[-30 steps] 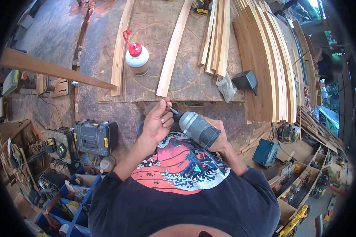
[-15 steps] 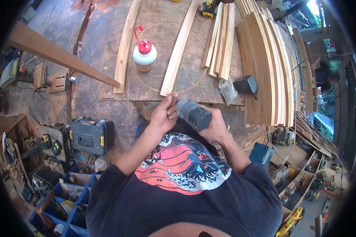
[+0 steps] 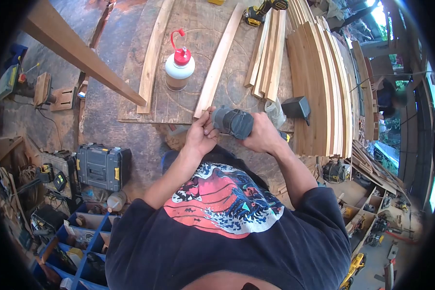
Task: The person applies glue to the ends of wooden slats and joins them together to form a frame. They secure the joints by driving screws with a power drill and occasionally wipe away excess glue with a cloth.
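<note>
My right hand grips a grey cordless drill, held level in front of my chest with its nose pointing left. My left hand is pinched at the drill's nose, fingers closed around the chuck or bit, which is hidden by them. Both hands hover at the near edge of a plywood sheet on the workbench. Just beyond the hands lies the near end of a long curved wooden strip.
A glue bottle with a red cap stands on the plywood. More curved strips, a bundle and a large stack lie around. A black box, plastic bag, black tool case, blue parts bins. Another person at right.
Both hands have lifted the drill up and forward to the plywood edge. The drill has turned from tilted up-left to level, and my left hand now covers its nose.
</note>
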### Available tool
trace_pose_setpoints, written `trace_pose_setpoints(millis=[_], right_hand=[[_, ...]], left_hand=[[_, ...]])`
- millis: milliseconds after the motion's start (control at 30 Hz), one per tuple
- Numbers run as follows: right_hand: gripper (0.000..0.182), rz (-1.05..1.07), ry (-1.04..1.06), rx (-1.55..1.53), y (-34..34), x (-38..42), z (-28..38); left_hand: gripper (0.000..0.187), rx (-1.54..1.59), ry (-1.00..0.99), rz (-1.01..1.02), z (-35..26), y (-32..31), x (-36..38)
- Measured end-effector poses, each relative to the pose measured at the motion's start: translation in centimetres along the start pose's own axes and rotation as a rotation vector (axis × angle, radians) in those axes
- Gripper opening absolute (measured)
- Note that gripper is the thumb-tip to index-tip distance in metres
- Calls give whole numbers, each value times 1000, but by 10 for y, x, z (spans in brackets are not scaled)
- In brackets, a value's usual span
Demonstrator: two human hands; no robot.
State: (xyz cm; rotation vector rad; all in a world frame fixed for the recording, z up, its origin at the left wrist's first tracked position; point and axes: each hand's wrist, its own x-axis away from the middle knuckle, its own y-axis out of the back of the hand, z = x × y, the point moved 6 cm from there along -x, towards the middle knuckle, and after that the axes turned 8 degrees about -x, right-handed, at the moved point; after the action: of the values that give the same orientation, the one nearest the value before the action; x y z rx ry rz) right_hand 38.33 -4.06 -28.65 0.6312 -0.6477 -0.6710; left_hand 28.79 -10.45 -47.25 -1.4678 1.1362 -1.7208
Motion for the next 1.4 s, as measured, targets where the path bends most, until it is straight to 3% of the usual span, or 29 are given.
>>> trace_pose_setpoints(millis=[300, 600, 667, 767, 1000, 1067, 1400], right_hand=[[30, 79, 1, 97, 4, -12, -4], [29, 110, 89, 152, 12, -20, 6], [41, 173, 32, 174, 10, -20, 3], [41, 135, 70, 127, 11, -20, 6], [40, 150, 61, 155, 11, -22, 9], [24, 135, 43, 155, 14, -20, 11], [31, 127, 94, 138, 10, -21, 7]], left_hand=[[24, 53, 3, -44, 1, 1, 0], [24, 105, 4, 48, 6, 5, -6], [23, 112, 11, 10, 7, 5, -4], [23, 117, 20, 46, 6, 4, -6], [23, 115, 8, 52, 4, 2, -4], [24, 129, 11, 91, 5, 1, -4], [25, 118, -5, 68, 3, -5, 1]])
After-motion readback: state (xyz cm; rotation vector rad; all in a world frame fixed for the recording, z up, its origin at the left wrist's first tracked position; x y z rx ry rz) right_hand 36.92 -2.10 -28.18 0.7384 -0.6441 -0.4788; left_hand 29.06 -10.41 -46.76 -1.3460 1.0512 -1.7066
